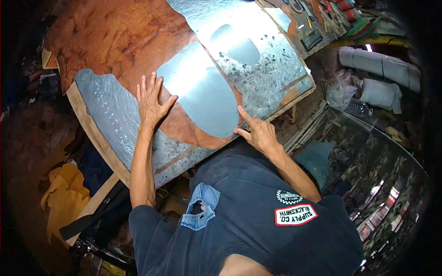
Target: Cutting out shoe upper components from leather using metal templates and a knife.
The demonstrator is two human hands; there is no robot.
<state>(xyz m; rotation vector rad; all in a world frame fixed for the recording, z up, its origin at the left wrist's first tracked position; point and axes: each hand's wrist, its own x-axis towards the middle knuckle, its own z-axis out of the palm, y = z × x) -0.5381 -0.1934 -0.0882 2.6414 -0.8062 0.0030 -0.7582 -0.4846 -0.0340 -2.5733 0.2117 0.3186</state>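
Observation:
A rounded, grey sheet-like template [209,103] with a shiny surface lies flat on a reddish-brown piece of leather [124,37] in front of me. My left hand [153,101] rests on the leather at the template's left side, fingers spread, fingertips by its upper left edge. At the template's lower right edge is my right hand [258,134]. Its index finger and thumb are stretched apart along the rim, and the other fingers bend inward. I see nothing gripped in either hand.
The leather partly covers a worn grey work surface [271,83] with a wooden edge [94,126]. A smaller grey template [237,48] lies beyond. Tools and a black block [312,40] are at the far right. Wrapped rolls [380,64] stand right; yellow leather [69,195] hangs left.

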